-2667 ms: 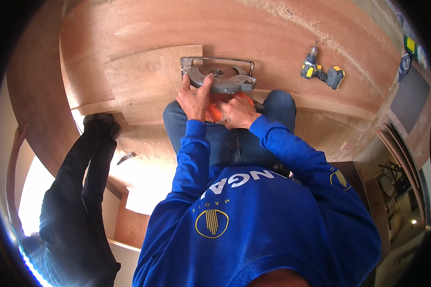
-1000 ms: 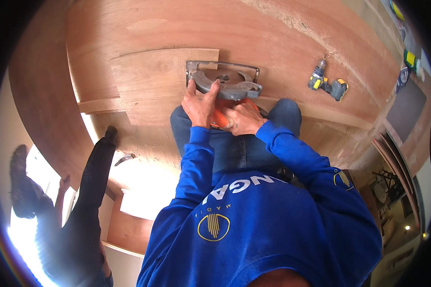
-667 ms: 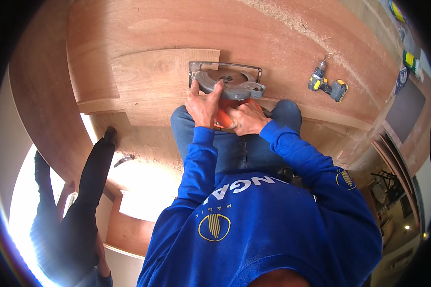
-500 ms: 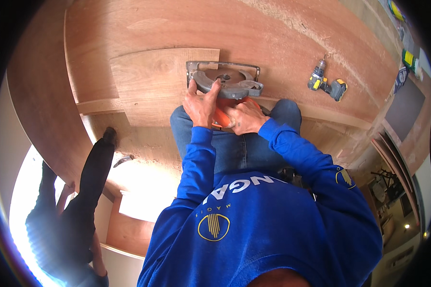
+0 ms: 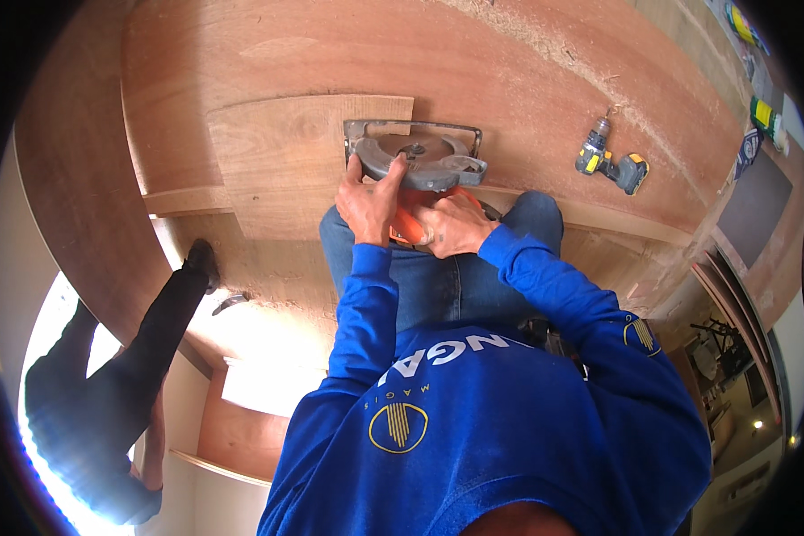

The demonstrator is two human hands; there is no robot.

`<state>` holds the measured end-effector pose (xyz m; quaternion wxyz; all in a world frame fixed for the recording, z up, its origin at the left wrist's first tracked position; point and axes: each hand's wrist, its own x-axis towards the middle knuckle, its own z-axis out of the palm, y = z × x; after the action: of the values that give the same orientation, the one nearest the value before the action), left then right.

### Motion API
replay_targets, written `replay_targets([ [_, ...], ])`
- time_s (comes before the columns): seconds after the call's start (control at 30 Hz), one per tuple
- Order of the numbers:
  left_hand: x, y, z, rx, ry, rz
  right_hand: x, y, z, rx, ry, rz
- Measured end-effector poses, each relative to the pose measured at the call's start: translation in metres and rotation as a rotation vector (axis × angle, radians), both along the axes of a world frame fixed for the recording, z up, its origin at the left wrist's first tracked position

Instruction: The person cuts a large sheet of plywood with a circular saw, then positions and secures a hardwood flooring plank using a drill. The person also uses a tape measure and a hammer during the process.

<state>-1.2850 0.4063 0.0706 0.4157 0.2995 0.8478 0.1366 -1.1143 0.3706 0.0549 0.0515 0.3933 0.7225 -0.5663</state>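
Note:
A circular saw [image 5: 420, 165] with a grey guard and orange body is held above my lap, its blade side and base plate facing up and away from me. My left hand [image 5: 369, 204] grips the guard's left edge, thumb on the blade area near the centre bolt. My right hand [image 5: 458, 221] is wrapped around the orange handle, its fingers partly hidden beneath the saw. Just behind the base plate lies a thin plywood piece [image 5: 286, 147], resting on a larger plywood sheet [image 5: 500, 62].
A cordless drill [image 5: 611, 159] lies on the sheet to the right. Sawdust [image 5: 554, 40] streaks the wood. At the left, another person [image 5: 143, 357] in dark trousers stands by a curved wooden panel [image 5: 80, 179]. Green and yellow containers [image 5: 765, 116] sit at the far right.
The saw has shifted slightly towards me and left, with both hands still on it. The other person at the left has moved their body and legs a little.

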Motion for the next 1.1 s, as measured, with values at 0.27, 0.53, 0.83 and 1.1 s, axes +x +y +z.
replay_targets([
  [0.27,-0.003,-0.001,-0.007,-0.022,0.022,0.000,-0.001,-0.002,-0.009,-0.011,0.057,-0.025],
  [0.53,-0.003,0.005,-0.003,0.024,-0.017,-0.026,-0.005,-0.001,-0.014,0.000,0.056,-0.011],
  [0.83,-0.007,0.006,-0.003,0.071,-0.033,0.018,-0.011,0.002,-0.018,-0.025,0.048,0.024],
  [1.1,-0.009,0.006,-0.005,-0.019,-0.017,-0.031,-0.013,-0.003,-0.026,-0.027,0.051,0.017],
])
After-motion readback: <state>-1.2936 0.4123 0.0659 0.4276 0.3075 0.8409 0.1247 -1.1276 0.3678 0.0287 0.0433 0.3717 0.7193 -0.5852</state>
